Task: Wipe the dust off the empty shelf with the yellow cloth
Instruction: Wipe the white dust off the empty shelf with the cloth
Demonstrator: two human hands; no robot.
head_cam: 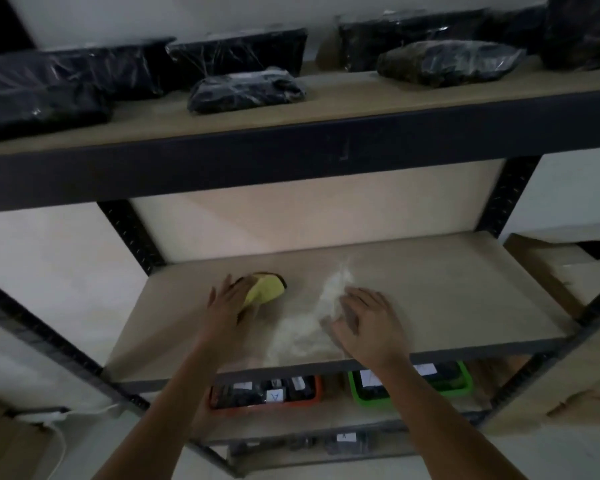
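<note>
A dim metal rack's bare middle shelf point(447, 299) carries pale dust point(312, 320) at centre frame. The left hand point(227, 299) grasps the yellow cloth point(265, 289) centre-left; the right hand point(368, 320), fingers relaxed, rests on the dust.

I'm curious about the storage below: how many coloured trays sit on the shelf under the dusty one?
2. An orange tray sits below the left hand, and a green tray sits beside it, below the right hand. The shelf edge and arms hide parts of that level, so more may be hidden.
</note>
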